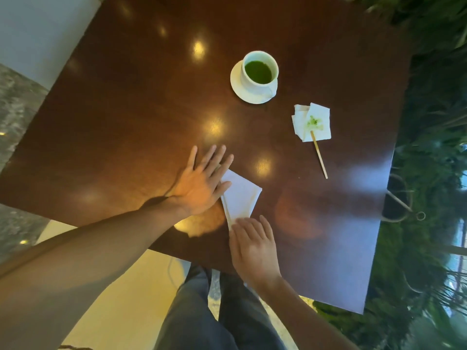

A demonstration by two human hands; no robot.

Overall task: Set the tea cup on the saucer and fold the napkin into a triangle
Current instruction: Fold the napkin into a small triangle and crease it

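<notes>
cup (pixel 260 69) sat on saucer (pixel 237 88); left hand (pixel 199 183) flat, fingers spread | right hand (pixel 252 245) fingers together, pressing folded napkin (pixel 241 195)

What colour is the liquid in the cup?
Dark green liquid inside the white ceramic tea cup, clearest in the head view.

This is looking like a cafe or a hotel lounge. A shiny dark wood table (pixel 141 102) is shining back round ceiling lights. A white cup (pixel 260 70) of green tea is sitting on a saucer (pixel 236 83). A stained paper napkin (pixel 312 122) and a wooden stir stick (pixel 319 155) are lying nearby. Green plants (pixel 429 122) are growing beside the table.
</notes>
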